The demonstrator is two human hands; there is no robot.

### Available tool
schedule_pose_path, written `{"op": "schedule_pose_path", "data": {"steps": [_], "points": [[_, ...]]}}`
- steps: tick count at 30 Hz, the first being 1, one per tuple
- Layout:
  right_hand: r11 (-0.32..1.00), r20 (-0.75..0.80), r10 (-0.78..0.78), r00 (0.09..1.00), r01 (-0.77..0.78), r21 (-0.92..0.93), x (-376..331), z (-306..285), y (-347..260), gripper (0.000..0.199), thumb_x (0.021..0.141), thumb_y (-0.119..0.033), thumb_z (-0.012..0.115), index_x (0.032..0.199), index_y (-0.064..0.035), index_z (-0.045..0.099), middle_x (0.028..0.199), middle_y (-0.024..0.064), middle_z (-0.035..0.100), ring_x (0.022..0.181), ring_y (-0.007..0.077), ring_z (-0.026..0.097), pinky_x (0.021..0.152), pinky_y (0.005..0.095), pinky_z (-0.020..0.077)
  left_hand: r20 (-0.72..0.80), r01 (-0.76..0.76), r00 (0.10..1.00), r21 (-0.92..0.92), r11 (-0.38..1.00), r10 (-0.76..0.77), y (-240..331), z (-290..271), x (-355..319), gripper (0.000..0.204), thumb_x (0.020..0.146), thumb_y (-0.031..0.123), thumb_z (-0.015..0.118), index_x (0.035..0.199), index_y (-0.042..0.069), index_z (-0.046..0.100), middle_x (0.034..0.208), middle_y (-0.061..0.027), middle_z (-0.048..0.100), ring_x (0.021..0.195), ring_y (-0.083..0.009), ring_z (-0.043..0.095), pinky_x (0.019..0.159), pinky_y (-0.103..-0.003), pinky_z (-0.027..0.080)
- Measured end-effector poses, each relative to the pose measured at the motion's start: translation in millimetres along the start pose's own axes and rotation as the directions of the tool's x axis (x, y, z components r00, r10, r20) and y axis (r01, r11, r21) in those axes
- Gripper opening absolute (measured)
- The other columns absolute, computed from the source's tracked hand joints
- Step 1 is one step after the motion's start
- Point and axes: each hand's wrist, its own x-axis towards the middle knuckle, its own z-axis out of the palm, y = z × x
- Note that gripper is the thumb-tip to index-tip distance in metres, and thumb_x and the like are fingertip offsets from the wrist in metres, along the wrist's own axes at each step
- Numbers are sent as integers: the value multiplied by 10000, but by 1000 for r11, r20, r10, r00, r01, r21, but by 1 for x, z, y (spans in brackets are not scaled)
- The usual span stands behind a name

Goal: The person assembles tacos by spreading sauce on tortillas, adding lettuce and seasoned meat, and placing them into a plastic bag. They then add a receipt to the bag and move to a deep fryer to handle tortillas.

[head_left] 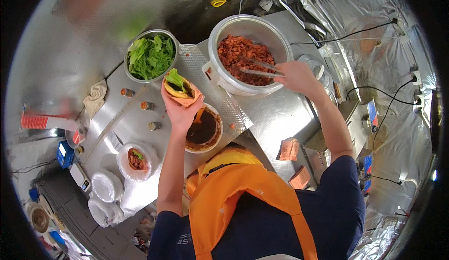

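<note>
Bread [175,93] with lettuce [175,78] sits clasped in the grip of the left hand [182,112], tongs [263,73] clamped in the right hand [299,78]

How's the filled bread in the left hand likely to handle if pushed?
The filled bread is probably soft and likely to squash: its thin edge curves open in the left hand. The top may shed its filling if tipped, since the lettuce leaf pokes out of the open mouth.
</note>
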Motion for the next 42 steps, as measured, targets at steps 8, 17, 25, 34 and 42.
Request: {"op": "schedule_pose_path", "data": {"steps": [8, 17, 25, 34, 42], "points": [[985, 100, 2, 995, -19, 174, 56, 11, 20, 416, 938, -378, 667, 940, 35, 721, 880, 259, 719, 861, 435, 706, 766, 508, 563, 50, -72, 997, 249, 966, 62, 0, 19, -8, 1156, 707, -23, 898, 1595, 20, 159, 1557, -164, 334, 1376, -265, 463, 1116, -396, 478], [993, 230, -121, 966, 122, 9, 118, 52, 10, 400, 923, -357, 739, 918, 43, 738, 903, 242, 736, 890, 404, 724, 785, 490, 584, 84, -83, 995, 323, 943, 59, -10, 47, -4, 1158, 704, 9, 912, 1584, -21, 159, 1562, -174, 351, 1377, -266, 463, 1130, -377, 453], [913, 3, -142, 990, 130, 388, 57, 57, 69, 443, 907, -439, 727, 960, 1, 720, 829, 195, 702, 779, 413, 664, 690, 466, 517, 125, 65, 989, 125, 990, -81, -1, 63, 11, 1210, 684, 28, 930, 1596, -14, 137, 1531, -173, 373, 1347, -239, 476, 1127, -366, 449], [518, -47, 362, 931, -159, 840, -60, -29, 40, 292, 986, -294, 736, 875, -28, 693, 652, -6, 600, 564, 53, 545, 500, 256, 431, 178, -162, 979, 348, 923, 104, 17, 129, 58, 1090, 668, 127, 961, 1533, -36, 318, 1466, -180, 501, 1306, -257, 560, 1076, -369, 496], [763, -338, 332, 881, -41, 645, -80, 31, -18, 286, 934, -311, 770, 953, -39, 685, 678, 170, 634, 584, 305, 634, 573, 393, 495, 233, -305, 937, 177, 936, 261, 6, 179, 65, 1175, 622, 30, 938, 1573, -33, 252, 1526, -193, 442, 1402, -295, 476, 1165, -371, 412]]}}
